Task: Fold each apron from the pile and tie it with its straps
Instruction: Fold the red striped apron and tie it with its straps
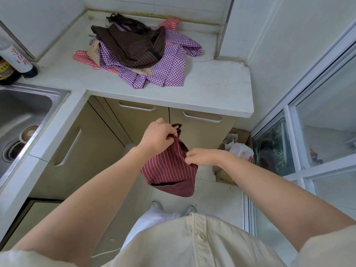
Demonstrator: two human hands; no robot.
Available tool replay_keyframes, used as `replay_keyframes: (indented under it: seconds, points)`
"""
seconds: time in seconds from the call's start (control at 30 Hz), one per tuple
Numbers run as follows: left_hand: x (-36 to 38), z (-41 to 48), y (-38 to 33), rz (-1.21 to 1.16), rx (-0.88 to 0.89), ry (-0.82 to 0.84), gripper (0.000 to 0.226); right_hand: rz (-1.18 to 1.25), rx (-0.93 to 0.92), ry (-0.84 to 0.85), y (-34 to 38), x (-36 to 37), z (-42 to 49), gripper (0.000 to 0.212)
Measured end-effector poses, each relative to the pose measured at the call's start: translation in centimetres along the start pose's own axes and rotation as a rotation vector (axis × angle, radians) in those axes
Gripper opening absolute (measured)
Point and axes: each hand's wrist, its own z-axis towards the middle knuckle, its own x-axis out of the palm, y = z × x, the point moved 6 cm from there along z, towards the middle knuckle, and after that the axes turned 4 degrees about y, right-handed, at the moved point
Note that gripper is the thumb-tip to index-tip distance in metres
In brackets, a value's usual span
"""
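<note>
Folded red striped apron (169, 171) at centre frame — held in the air, left hand (157, 136) gripping its top, right hand (200, 157) pinching its right edge, apron pile (138, 53) on the counter (212, 89) at upper centre

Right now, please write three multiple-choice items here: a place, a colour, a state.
1. Where does the apron pile lie? A on the countertop; B in a basket; C on a chair.
2. What colour is the held apron? A green; B dark red with pale stripes; C plain white.
3. How do the hands stand? A both open; B only one holds cloth; C left hand and right hand both hold it.
Key: A, the pile rests there; B, stripes show below the hands; C, fingers of both curl on cloth.
</note>
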Motion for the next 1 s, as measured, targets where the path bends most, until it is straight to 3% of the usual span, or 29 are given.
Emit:
replay_keyframes:
  seconds: [0.13,0.27,0.37,0.5,0.57,0.7,0.77,0.83,0.9,1.0]
  points:
    - [0.1,-0.5,1.0,0.034,-0.07,-0.019,0.021,-0.072,0.089,0.014,-1.0,0.4,0.1,0.033]
    - [0.5,-0.7,1.2,0.04,-0.09,0.002,0.023,0.132,0.157,-0.037,-2.6,0.5,0.9,0.029]
    - [0.7,-0.8,1.5,0.025,-0.107,0.017,0.025,0.357,0.136,-0.254,-3.9,-0.6,1.1,0.031]
    - [1.0,-0.7,1.3,0.011,-0.095,0.047,0.025,0.048,0.1,-0.508,-4.6,-1.9,0.9,0.025]
    - [1.1,-0.5,1.1,0.006,-0.085,0.05,0.025,-0.138,0.105,-0.454,-4.4,-1.8,0.8,0.025]
    - [1.5,-0.5,1.3,-0.022,-0.104,0.051,0.026,-0.684,0.336,-0.071,-4.6,0.4,0.5,0.024]
    - [1.7,-0.4,1.5,-0.037,-0.126,0.062,0.026,-0.8,0.417,0.045,-5.4,0.9,0.3,0.029]
    - [1.9,-0.3,2.0,-0.035,-0.153,0.067,0.026,-0.808,0.408,0.062,-5.5,0.7,0.3,0.03]
    - [1.7,-0.3,2.7,-0.033,-0.185,0.054,0.026,-0.719,0.317,-0.043,-5.6,-0.3,0.5,0.031]
    - [1.4,-0.2,3.6,-0.051,-0.22,0.031,0.026,-0.33,0.171,-0.213,-6.9,-1.8,0.4,0.03]
